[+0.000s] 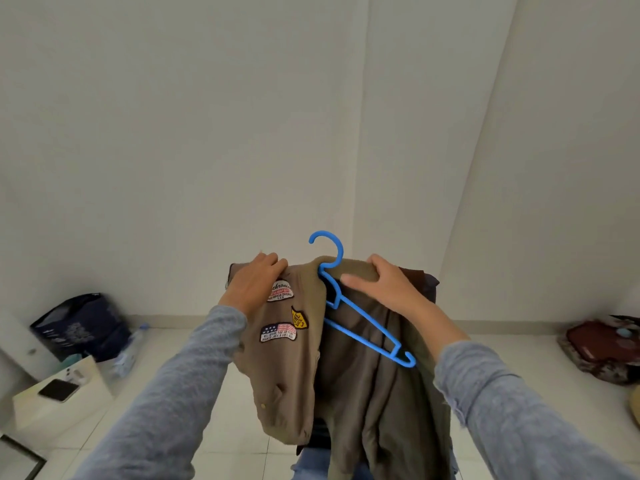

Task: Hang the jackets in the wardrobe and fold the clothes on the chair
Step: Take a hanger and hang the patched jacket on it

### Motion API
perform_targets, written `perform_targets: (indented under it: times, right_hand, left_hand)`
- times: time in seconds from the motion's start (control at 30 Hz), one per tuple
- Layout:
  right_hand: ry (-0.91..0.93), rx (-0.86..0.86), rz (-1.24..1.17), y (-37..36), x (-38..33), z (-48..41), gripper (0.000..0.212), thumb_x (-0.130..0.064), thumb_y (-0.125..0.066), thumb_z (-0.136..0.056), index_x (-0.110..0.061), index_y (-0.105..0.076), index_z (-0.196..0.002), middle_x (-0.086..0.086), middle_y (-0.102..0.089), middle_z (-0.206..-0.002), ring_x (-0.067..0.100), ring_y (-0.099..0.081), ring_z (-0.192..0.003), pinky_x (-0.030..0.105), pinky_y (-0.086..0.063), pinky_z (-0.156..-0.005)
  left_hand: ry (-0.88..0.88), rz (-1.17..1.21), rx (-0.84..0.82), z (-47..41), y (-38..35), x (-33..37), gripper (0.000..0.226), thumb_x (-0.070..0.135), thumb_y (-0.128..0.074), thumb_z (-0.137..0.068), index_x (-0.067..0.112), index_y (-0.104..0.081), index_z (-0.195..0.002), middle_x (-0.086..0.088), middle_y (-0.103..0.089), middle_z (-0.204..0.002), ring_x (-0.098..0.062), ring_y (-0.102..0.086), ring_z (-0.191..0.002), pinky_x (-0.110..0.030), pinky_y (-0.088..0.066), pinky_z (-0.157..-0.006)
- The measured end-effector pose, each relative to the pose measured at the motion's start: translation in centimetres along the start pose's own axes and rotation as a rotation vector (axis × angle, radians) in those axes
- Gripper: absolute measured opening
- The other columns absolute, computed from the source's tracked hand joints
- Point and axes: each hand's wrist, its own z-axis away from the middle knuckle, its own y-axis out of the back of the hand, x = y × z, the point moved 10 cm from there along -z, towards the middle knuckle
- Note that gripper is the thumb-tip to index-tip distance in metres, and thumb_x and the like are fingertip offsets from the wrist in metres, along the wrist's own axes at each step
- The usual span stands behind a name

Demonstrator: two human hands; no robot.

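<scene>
Grey sleeves point(166, 393) fill the lower corners, reaching up to a brown patched jacket point(287, 358) held in front of the white wall point(207, 133). The left hand point(254, 284) has its fingers curled over the jacket's shoulder on the patch side. The right hand point(381, 289) is clamped on the rolled collar, thumb underneath. A blue hanger point(363, 332) sits half in: 1 arm is hidden under the patched front, and the other lies bare across the lining, its tip poking out close to the right cuff. Its hook stands up above the collar, between the 2 hands.

As I judge it, only 1 shoulder is seated. If the right hand lets go of the collar before the free arm goes into the 2nd shoulder, the cloth will likely slide off and drop. The bare tip could also snag the lining or that cuff.

Room is generous ahead and above. Low down at left, a dark bag point(79, 323), a bottle point(133, 344) and a pale box point(41, 417) carrying a phone point(57, 389) crowd the floor point(242, 427). A red-brown bundle point(602, 348) lies at right. No wardrobe is in view.
</scene>
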Motion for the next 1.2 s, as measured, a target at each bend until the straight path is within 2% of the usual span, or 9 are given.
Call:
perform_targets:
  times: [0.17,0.27,0.37,0.6,0.73,0.97,1.03,1.13,1.2]
  right_hand:
    - [0.077,0.048,0.144,1.0,-1.3,-0.7,0.031,-0.027,-0.073,-0.079,-0.011,-0.048,-0.086,0.001,-0.055,-0.082,0.013,-0.052,-0.074,0.020,-0.040,-0.060]
    - [0.105,0.177,0.004,2.4,-2.3,-0.8,0.019,-0.009,-0.064,-0.084,-0.012,-0.046,-0.079,0.000,-0.053,-0.075,0.012,-0.047,-0.069,0.013,-0.037,-0.054]
    - [0.134,0.215,-0.030,3.2,-3.3,-1.1,0.012,0.000,-0.060,-0.083,-0.003,-0.049,-0.080,0.004,-0.053,-0.073,0.014,-0.044,-0.068,0.015,-0.037,-0.054]
    - [0.160,0.343,0.162,7.1,-3.0,-0.9,0.011,0.000,-0.069,-0.074,-0.006,-0.060,-0.077,0.005,-0.056,-0.072,0.013,-0.051,-0.064,0.008,-0.037,-0.047]
    - [0.080,0.378,0.404,7.4,-1.3,-1.5,0.012,0.008,-0.051,-0.072,0.002,-0.060,-0.069,0.012,-0.058,-0.072,0.024,-0.056,-0.071,0.026,-0.038,-0.054]
    - [-0.070,0.447,0.512,8.9,2.9,0.0,0.014,0.006,-0.048,-0.071,-0.003,-0.059,-0.069,0.018,-0.063,-0.080,0.032,-0.060,-0.077,0.027,-0.035,-0.057]
    - [-0.114,0.446,0.496,8.5,3.9,0.3,0.005,-0.006,-0.057,-0.077,-0.005,-0.061,-0.074,0.014,-0.063,-0.082,0.031,-0.061,-0.078,0.027,-0.037,-0.057]
    - [-0.188,0.418,0.477,9.1,3.9,0.1,0.035,-0.046,-0.072,-0.075,-0.013,-0.061,-0.069,0.005,-0.060,-0.071,0.025,-0.059,-0.070,0.026,-0.035,-0.051]
    - [-0.157,0.442,0.465,10.3,2.5,-0.4,0.035,-0.045,-0.072,-0.076,-0.011,-0.064,-0.067,0.008,-0.061,-0.070,0.028,-0.060,-0.069,0.025,-0.036,-0.052]
  left_hand:
    - [0.057,-0.101,-0.127,-1.9,-0.5,0.7,0.019,0.012,-0.045,-0.090,0.014,-0.047,-0.109,-0.004,-0.052,-0.108,-0.023,-0.049,-0.103,-0.031,-0.034,-0.076]
    - [-0.011,0.170,-0.394,-1.7,-3.3,3.1,0.025,0.017,-0.051,-0.083,0.020,-0.044,-0.107,-0.005,-0.057,-0.112,-0.025,-0.054,-0.103,-0.035,-0.041,-0.084]
    - [-0.067,0.341,-0.542,-0.4,-5.5,6.0,0.054,0.030,-0.053,-0.078,0.029,-0.037,-0.130,-0.007,-0.063,-0.111,-0.026,-0.059,-0.097,-0.042,-0.047,-0.087]
    - [0.024,0.114,-0.154,-2.4,-2.1,2.9,0.036,0.027,-0.042,-0.095,0.022,-0.041,-0.131,-0.011,-0.062,-0.116,-0.031,-0.058,-0.104,-0.037,-0.043,-0.079]
    - [0.035,-0.070,0.080,-3.4,2.5,2.7,0.031,0.013,-0.045,-0.091,0.014,-0.048,-0.123,-0.015,-0.065,-0.106,-0.035,-0.060,-0.098,-0.038,-0.039,-0.069]
    - [0.088,-0.275,0.155,-4.3,5.5,1.7,0.029,0.005,-0.042,-0.089,0.014,-0.047,-0.116,-0.011,-0.067,-0.097,-0.033,-0.060,-0.092,-0.035,-0.031,-0.064]
    - [0.147,-0.268,0.138,-4.1,5.2,1.3,0.030,0.004,-0.038,-0.090,0.014,-0.045,-0.117,-0.011,-0.067,-0.098,-0.033,-0.059,-0.094,-0.035,-0.029,-0.066]
    - [0.261,-0.235,0.109,-3.6,4.7,-0.1,0.030,0.002,-0.036,-0.090,0.014,-0.044,-0.117,-0.010,-0.066,-0.099,-0.033,-0.059,-0.094,-0.034,-0.029,-0.066]
    - [0.323,-0.197,0.112,-3.1,4.6,-1.2,0.029,0.001,-0.037,-0.088,0.012,-0.044,-0.114,-0.012,-0.066,-0.097,-0.033,-0.060,-0.090,-0.034,-0.029,-0.064]
